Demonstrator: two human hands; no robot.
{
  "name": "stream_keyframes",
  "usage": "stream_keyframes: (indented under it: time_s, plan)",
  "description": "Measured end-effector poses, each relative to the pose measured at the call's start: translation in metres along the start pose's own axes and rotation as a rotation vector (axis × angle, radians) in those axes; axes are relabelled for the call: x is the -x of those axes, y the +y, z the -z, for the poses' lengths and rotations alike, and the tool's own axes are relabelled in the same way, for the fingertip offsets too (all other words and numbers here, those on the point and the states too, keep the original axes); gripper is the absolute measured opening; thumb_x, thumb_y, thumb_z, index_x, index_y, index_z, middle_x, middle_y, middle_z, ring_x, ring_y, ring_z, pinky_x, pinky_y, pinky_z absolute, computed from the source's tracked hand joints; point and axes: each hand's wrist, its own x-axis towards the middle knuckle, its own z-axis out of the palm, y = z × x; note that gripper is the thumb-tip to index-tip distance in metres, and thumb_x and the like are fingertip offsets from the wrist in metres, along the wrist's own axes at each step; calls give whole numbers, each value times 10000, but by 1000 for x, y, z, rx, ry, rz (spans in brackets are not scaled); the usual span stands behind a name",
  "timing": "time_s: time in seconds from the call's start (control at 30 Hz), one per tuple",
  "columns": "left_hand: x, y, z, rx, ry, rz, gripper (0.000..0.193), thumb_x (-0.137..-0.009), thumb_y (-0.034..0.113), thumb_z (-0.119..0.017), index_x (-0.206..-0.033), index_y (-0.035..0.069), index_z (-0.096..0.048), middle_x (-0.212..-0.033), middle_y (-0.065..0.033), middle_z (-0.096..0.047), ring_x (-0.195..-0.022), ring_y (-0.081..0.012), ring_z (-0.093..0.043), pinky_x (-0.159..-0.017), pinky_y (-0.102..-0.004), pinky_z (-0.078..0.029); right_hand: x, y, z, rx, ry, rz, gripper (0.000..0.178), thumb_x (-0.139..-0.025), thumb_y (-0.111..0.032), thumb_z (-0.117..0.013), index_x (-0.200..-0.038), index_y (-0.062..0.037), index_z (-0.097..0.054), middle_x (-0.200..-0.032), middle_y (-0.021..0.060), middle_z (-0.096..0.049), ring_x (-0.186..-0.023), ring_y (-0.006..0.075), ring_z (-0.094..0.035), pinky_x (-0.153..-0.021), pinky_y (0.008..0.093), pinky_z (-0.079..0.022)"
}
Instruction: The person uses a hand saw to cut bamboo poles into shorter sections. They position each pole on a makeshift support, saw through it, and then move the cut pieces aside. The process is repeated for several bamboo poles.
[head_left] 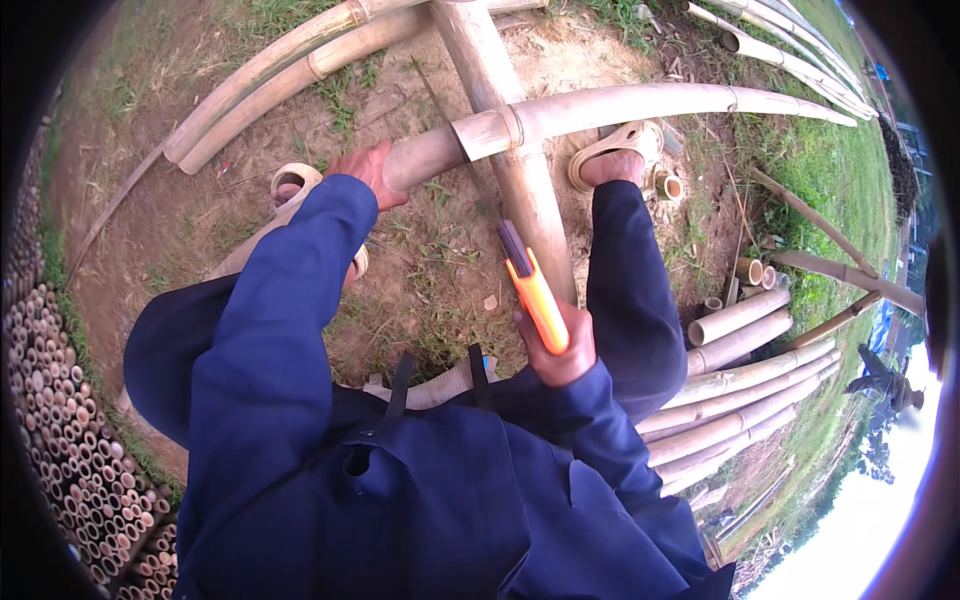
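Note:
A thick bamboo pole (640, 103) lies crosswise over a wooden log (535, 205). My left hand (372, 172) is closed round the pole's left end. In my right hand (562, 350) is a hand saw (538, 300) with an orange handle, its fingers wrapped round the grip. The thin saw blade crosses the bamboo between my left hand and the log, at a dark line on the pole. How deep the blade sits in the bamboo I cannot tell.
Two long bamboo poles (300, 75) lie at the far left. More poles (740, 400) are stacked to my right, others (790, 50) at the far right. A big pile of cut bamboo tubes (80, 440) stands at left. My sandalled feet flank the log.

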Motion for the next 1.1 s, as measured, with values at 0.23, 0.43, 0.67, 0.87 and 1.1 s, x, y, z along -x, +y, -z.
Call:
stream_keyframes:
  time_s: [0.23, 0.43, 0.67, 0.87, 1.1]
  plan:
    - [4, -3, 8, -8, -27, 9, 706, -641, 414, -846, -1233, 98, -626, -1100, -197, -743, -1016, -402, -719, -920, -495, -560, 27, -18, 30, 2, -66, -16, 191, -888, -79, -721, -1056, 9, -697, -734, 185, -662, -671, 340, -684, -667, 395, -531]
    - [0, 9, 14, 4, -96, 30, 717, -629, 419, -848, -1217, 78, -620, -1111, -193, -744, -1045, -401, -714, -942, -504, -543, 19, -15, 23, 34, -51, -69, 201, -872, -68, -712, -1066, -14, -704, -757, 204, -653, -706, 354, -696, -678, 400, -534]
    - [2, 4, 17, -17, -67, 56, 667, -663, 410, -830, -1200, 79, -613, -1120, -203, -741, -1071, -410, -704, -995, -533, -501, 13, -16, 12, 11, -19, 65, 157, -894, -98, -721, -1013, -2, -688, -741, 199, -648, -651, 362, -651, -656, 414, -513]
    - [5, 3, 14, 26, -96, 36, 682, -667, 410, -829, -1221, 82, -603, -1118, -212, -740, -1068, -412, -705, -1002, -540, -492, 38, -19, 28, 21, -50, 8, 160, -881, -53, -721, -1030, 2, -707, -695, 179, -636, -605, 327, -662, -611, 397, -515]
    - [0, 0, 14, -1, -49, 12, 705, -662, 421, -837, -1227, 68, -606, -1123, -218, -738, -1066, -412, -707, -981, -515, -524, -15, -10, 0, -69, 33, 89, 147, -892, -116, -741, -936, 5, -671, -663, 170, -595, -572, 319, -581, -609, 418, -493]
